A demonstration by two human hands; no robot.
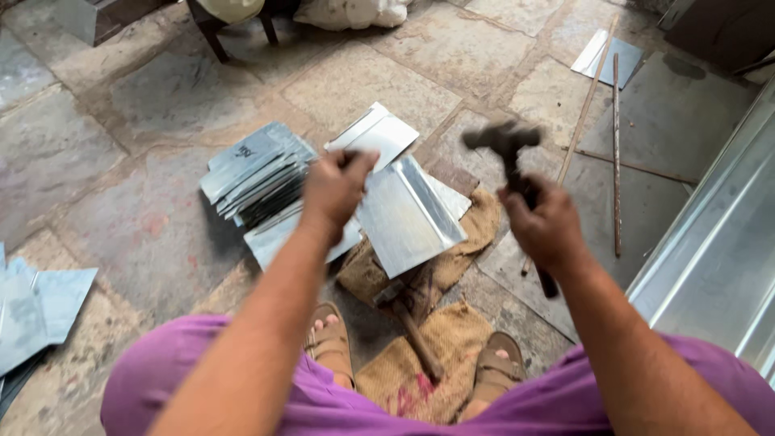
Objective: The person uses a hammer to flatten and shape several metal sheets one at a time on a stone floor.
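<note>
Blurring hammer (502, 142) in right hand (546, 228); left hand (334, 190) covers sheet (408, 216) edge.

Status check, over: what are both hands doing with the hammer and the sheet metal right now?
Right hand shut on raised dark-headed hammer. Left hand gripping bent shiny metal sheet. Second wooden-handled hammer lies on brown burlap sacking below.
</note>
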